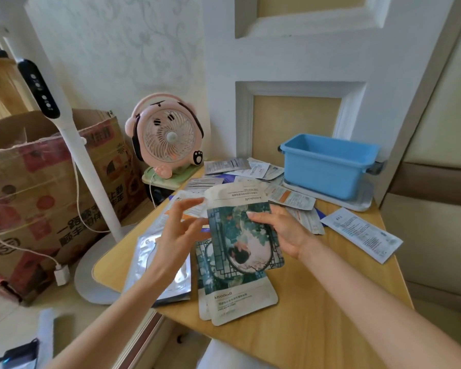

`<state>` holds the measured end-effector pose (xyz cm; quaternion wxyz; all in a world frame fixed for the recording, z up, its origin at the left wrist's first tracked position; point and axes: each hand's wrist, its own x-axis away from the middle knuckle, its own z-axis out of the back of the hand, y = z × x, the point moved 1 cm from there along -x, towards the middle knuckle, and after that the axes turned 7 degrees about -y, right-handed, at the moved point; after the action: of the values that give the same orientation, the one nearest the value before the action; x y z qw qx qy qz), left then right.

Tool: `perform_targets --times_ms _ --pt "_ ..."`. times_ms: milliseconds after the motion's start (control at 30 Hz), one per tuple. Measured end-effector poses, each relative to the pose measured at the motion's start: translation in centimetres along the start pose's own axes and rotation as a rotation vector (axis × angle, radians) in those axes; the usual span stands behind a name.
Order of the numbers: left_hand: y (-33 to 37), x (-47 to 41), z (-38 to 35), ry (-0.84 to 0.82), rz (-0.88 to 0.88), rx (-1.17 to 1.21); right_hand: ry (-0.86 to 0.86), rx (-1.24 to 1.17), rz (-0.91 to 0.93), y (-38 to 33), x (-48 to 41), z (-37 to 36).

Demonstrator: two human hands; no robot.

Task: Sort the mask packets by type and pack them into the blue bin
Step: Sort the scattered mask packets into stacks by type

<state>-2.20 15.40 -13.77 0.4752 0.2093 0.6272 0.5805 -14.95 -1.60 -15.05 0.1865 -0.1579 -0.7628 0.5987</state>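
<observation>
While the wooden counter [317,302] takes up most of the lower view, a cardboard box [37,198] stands on the floor to its left, beside a white fan pole [91,166]. At the counter's far right corner the blue bin [328,166] sits on a pale tray [357,201], its inside not visible from here. A pink desk fan [168,137] stands near the far left corner. Silver packets [165,267] lie at the near left edge, and a small stack of green illustrated packets [232,294] lies just beside them. White printed packets [250,169] are scattered in front of the bin, with one long white packet [362,233] apart to the right. Above the green stack, the right hand [282,230] grips one green packet [245,230] by its right edge, thumb on its face, lifted off the counter. The left hand [181,230] is open, fingers spread, its fingertips touching that packet's left edge.
</observation>
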Motion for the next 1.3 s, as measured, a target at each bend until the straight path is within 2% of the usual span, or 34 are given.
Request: perform_targets --times_ms 33,67,133,167,200,267,333,433,500,567,633,667,767,800,867,900,967,1067,1167,1233,1300 --pt "0.3 -0.2 -0.1 0.039 0.105 0.028 -0.003 -0.01 0.0 0.1 0.1 -0.1" --pt "0.5 -0.3 -0.2 -0.006 0.251 0.061 0.017 -0.03 0.005 0.5 0.1 -0.3" --pt "0.7 -0.1 -1.0 -0.254 0.487 0.108 0.089 -0.137 0.057 1.1 0.2 -1.0" --pt "0.5 0.0 -1.4 -0.312 0.525 0.144 0.135 -0.24 0.092 1.2 0.2 -1.3" --pt "0.4 -0.1 -1.7 -0.273 0.514 0.213 0.164 -0.364 0.123 1.3 0.2 -1.5" --pt "0.1 -0.4 -1.8 -0.038 0.413 0.491 0.129 -0.608 0.19 0.8 0.4 -1.7" --pt "-0.1 -0.8 -2.6 0.031 0.314 0.717 0.093 -0.768 0.241 0.0 0.3 -2.2" --pt "0.2 -0.7 -6.4 -0.001 0.325 0.665 0.083 -0.792 0.252 -0.6 0.1 -3.4" --pt "0.8 -1.8 -6.9 0.115 0.294 0.579 0.035 -0.734 0.27 -1.3 0.4 -3.7" --pt "2.3 -3.8 -4.1 0.194 0.219 0.457 0.002 -0.679 0.309 -2.8 1.4 -2.2" --pt "4.4 -6.1 0.5 0.107 0.174 0.335 0.112 -0.539 0.355 -4.2 2.2 1.2" --pt "5.5 -6.8 2.5 0.012 0.205 0.309 0.247 -0.368 0.368 -4.6 2.5 3.3" --pt "5.4 -7.3 5.3 -0.346 0.437 0.076 0.779 0.517 0.263 -3.4 2.6 10.4" --pt "4.5 -7.0 4.9 -0.436 0.502 -0.041 0.862 0.805 0.158 -2.5 2.5 12.3" --pt "1.7 -6.6 3.4 -0.501 0.589 -0.173 0.822 1.228 -0.125 -0.2 2.3 15.3" --pt "0.3 -6.4 2.6 -0.501 0.617 -0.206 0.749 1.339 -0.265 0.8 2.3 16.2" --pt "-1.8 -6.3 1.5 -0.512 0.648 -0.305 0.665 1.354 -0.464 2.0 2.7 16.9" --pt "-2.7 -6.4 1.0 -0.548 0.659 -0.498 0.603 1.414 -0.519 3.0 3.5 17.9" --pt "-2.9 -6.6 1.0 -0.598 0.603 -0.823 0.557 1.499 -0.392 2.5 4.7 18.5" --pt "-3.0 -6.5 0.9 -0.603 0.516 -1.135 0.645 1.462 -0.26 0.6 5.4 18.3" --pt "-3.0 -6.1 0.3 -0.541 0.366 -1.294 0.761 1.279 -0.118 -2.2 6.1 17.8"
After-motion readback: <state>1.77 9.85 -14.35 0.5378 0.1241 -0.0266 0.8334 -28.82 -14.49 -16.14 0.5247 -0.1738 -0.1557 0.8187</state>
